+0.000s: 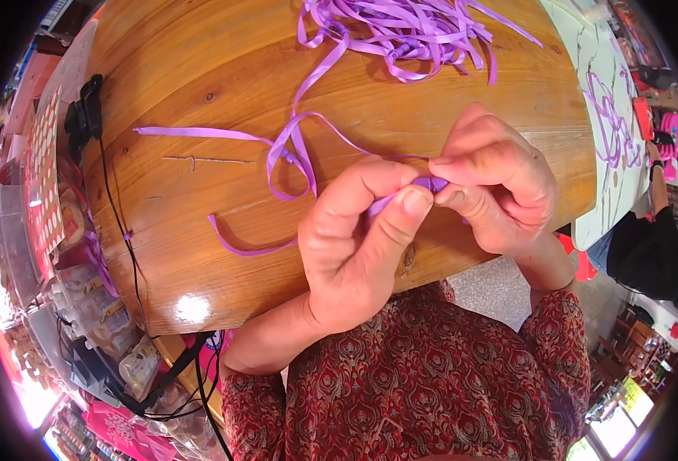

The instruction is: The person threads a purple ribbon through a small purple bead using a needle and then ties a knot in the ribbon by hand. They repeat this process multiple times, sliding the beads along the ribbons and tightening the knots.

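Thumb and forefinger of my left hand [354, 238] pinch a purple ribbon [433, 184], which looks bunched or knotted at that spot. From the other side my right hand [504, 184] grips the same piece, its fingertips almost meeting the left ones. Both hands are raised above the near part of the wooden table [177, 261]. The fingers cover much of the held part. Lengths of ribbon trail off to the left, one with a loose end near my left wrist. Another ribbon [201, 133] lies looped on the wood behind my left hand.
A heap of purple ribbons [400, 38] lies at the table's far side. Left of my hands rests a thin metal hook-like tool [210, 160]. A black cable [116, 200] runs along the left edge. More ribbon [612, 123] lies on a white marbled surface at right, near another person [650, 250].
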The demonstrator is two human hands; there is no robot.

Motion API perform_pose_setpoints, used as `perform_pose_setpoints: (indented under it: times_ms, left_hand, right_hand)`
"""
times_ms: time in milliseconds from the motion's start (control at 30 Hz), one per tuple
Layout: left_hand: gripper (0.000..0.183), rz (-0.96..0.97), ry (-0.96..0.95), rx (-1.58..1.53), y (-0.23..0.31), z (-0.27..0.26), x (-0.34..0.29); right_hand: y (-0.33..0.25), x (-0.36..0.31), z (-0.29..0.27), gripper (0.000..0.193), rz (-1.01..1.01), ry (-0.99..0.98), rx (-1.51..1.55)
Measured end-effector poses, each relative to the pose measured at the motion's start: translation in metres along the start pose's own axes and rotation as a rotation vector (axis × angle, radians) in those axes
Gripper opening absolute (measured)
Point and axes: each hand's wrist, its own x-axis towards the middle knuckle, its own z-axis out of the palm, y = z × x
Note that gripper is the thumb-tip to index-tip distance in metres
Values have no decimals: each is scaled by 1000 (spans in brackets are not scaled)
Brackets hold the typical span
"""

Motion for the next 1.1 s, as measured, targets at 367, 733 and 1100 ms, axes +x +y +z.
perform_pose_setpoints:
  times_ms: [367,733,1100]
  left_hand:
    - [18,503,-214,814,14,-8,22]
    - [17,415,-146,699,7,-8,18]
    - [18,427,-89,742,6,-1,13]
  right_hand:
    - [-7,-2,-10,17,294,-21,216]
    - [-6,-1,-15,26,149,-57,88]
    - [-5,0,-15,24,-5,-42,-118]
